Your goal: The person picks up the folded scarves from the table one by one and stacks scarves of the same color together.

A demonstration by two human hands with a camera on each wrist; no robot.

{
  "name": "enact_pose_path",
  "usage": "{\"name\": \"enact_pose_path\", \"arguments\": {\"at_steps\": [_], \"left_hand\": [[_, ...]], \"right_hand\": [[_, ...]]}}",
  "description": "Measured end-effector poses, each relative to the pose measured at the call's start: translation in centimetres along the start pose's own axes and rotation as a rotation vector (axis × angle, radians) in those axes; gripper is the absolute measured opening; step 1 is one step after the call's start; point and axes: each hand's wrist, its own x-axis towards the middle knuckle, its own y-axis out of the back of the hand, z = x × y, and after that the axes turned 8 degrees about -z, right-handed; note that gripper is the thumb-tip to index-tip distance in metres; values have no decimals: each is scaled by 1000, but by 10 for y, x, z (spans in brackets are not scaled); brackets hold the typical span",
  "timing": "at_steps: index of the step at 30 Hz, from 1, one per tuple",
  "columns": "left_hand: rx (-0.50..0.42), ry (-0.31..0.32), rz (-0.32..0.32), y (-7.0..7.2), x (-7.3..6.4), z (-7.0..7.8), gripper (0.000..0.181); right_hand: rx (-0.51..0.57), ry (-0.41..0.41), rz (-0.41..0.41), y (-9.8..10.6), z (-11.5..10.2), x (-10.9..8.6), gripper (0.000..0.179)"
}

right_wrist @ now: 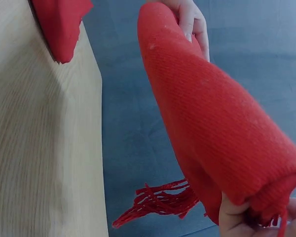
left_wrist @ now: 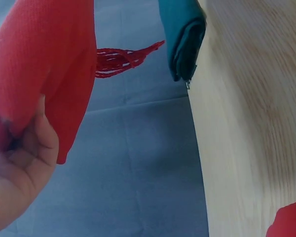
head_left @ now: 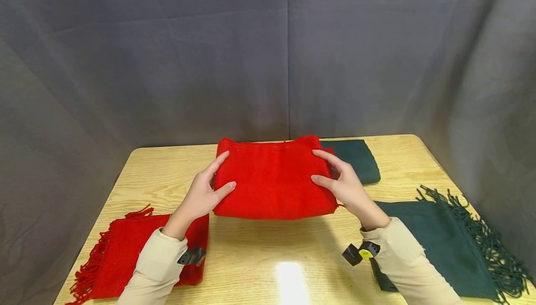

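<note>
A folded red fringed scarf (head_left: 272, 179) is held up above the table between both hands. My left hand (head_left: 205, 191) grips its left side, with thumb and index finger lying over the near face. The right hand (head_left: 345, 186) grips the opposite side in the same way; the remaining fingers go behind the cloth. In the right wrist view the scarf (right_wrist: 207, 118) looks like a thick folded bundle, and red tassels (right_wrist: 160, 200) hang from it. The left wrist view shows fingers curled at the edge of the scarf (left_wrist: 44, 54).
Another folded red scarf (head_left: 121, 249) with fringe lies at the table's left. On the right is a dark green fringed scarf (head_left: 439, 244). A folded dark green cloth (head_left: 356, 161) sits at the back, partly behind the held scarf. A grey curtain (head_left: 209, 63) hangs behind the wooden table (head_left: 259, 258).
</note>
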Motion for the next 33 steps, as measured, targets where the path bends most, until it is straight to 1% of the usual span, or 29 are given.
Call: {"name": "enact_pose_path", "arguments": {"at_steps": [2,3,6,8,14,18,23,30,33], "left_hand": [[21,-11,10,-1,-1,3,66],[32,-15,13,-2,-1,1,66],[57,-13,20,-3,-3,4,66],[55,-11,21,-5,-5,6,66],[8,-14,10,-8,-9,10,66],[12,-23,9,-11,-12,11,66],[1,-20,-1,-13,-16,11,66],[46,-44,-7,-17,-22,11,64],[49,-42,-10,-19,-26,11,64]], "right_hand": [[0,0,-5,1,-1,-3,57],[-1,-2,-5,2,-1,-4,57],[-9,-2,-11,3,-1,-8,58],[-20,-3,-11,4,0,-11,58],[-34,11,-24,6,1,-18,57],[-26,18,-32,7,1,-22,57],[-17,25,-49,9,2,-26,57],[-13,32,-64,10,6,-33,57],[-27,25,-69,10,8,-36,57]]}}
